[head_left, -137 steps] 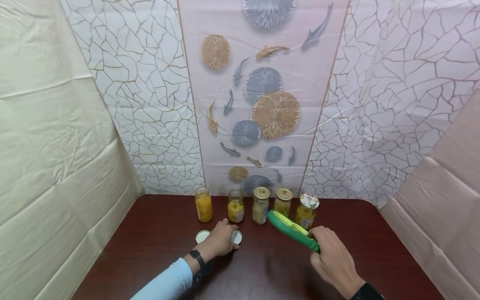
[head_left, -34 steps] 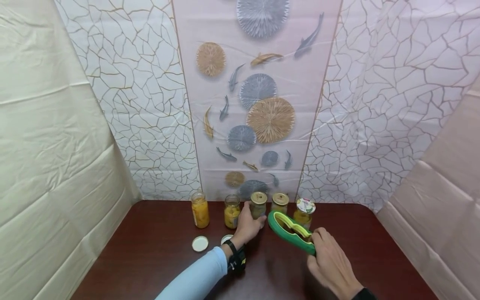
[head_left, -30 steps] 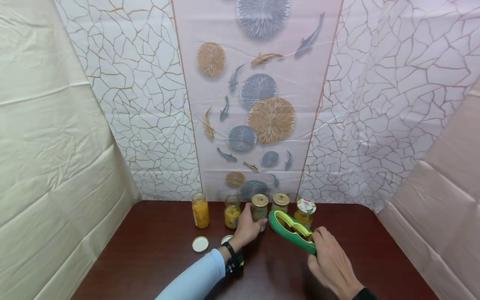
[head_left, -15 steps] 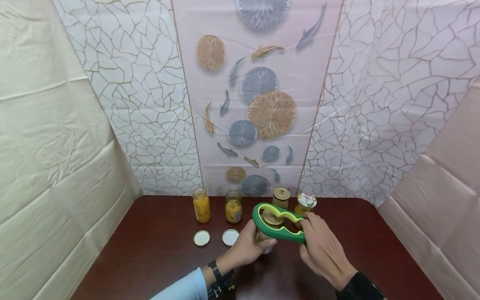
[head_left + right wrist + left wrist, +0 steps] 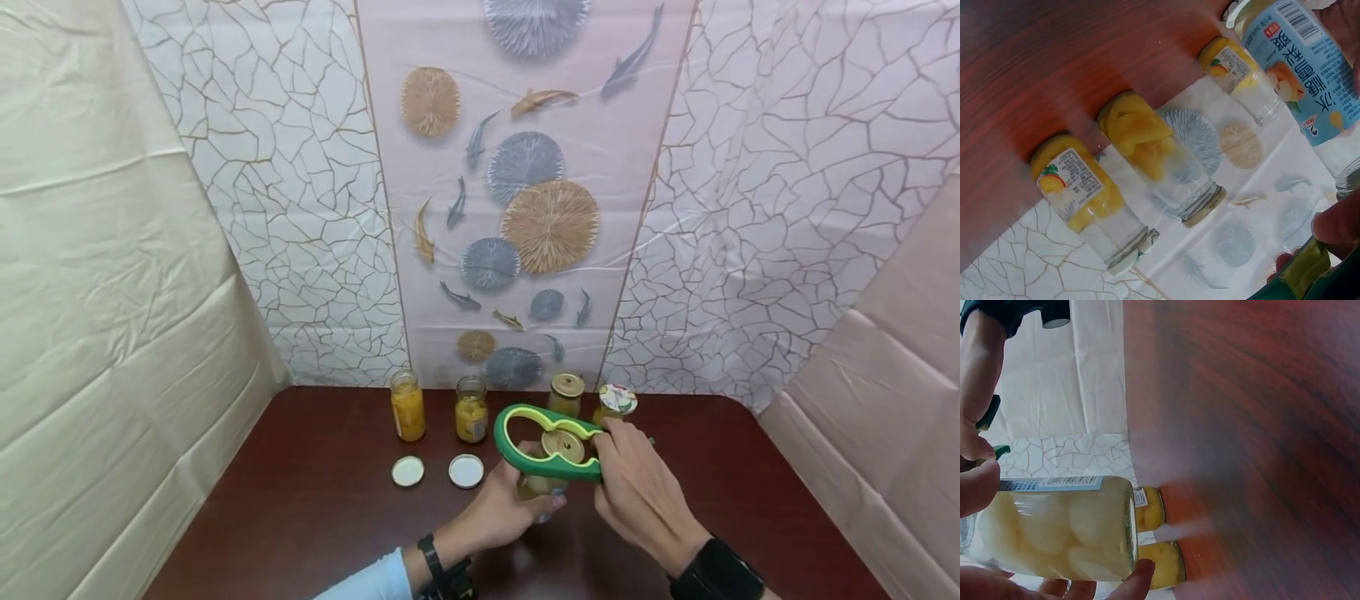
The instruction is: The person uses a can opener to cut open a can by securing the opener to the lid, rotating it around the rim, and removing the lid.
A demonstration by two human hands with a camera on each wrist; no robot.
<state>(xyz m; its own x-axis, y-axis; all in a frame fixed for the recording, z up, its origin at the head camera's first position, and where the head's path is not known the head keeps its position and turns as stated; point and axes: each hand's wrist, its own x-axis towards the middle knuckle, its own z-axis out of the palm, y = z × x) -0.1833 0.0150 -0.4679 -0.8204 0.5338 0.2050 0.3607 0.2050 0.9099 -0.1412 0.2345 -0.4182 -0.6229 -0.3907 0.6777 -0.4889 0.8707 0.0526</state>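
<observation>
My left hand (image 5: 498, 508) grips a glass jar (image 5: 1054, 528) of pale, rounded fruit pieces, held above the table. A blue label (image 5: 1310, 69) with a fruit picture covers one side. Its gold lid (image 5: 562, 446) shows within the loop of a green jar opener (image 5: 508, 446) with a lime, wavy inner edge. My right hand (image 5: 645, 492) grips the opener's handle end. Whether the inner edge touches the lid, I cannot tell. The left fingers wrap around the jar body, and the right fingertips are partly hidden.
Two lidless jars of yellow fruit, a tall one (image 5: 408, 408) and a shorter one (image 5: 471, 412), stand at the back left. Two lids (image 5: 408, 472) lie before them. Behind the opener stand a gold-lidded jar (image 5: 566, 396) and a flower-lidded jar (image 5: 617, 402). A patterned cloth (image 5: 337, 250) hangs behind.
My left hand left the second lid on the table, took the pale-fruit jar from the back row and brought it forward to the opener. The right hand turned the opener flatter over the lid.
</observation>
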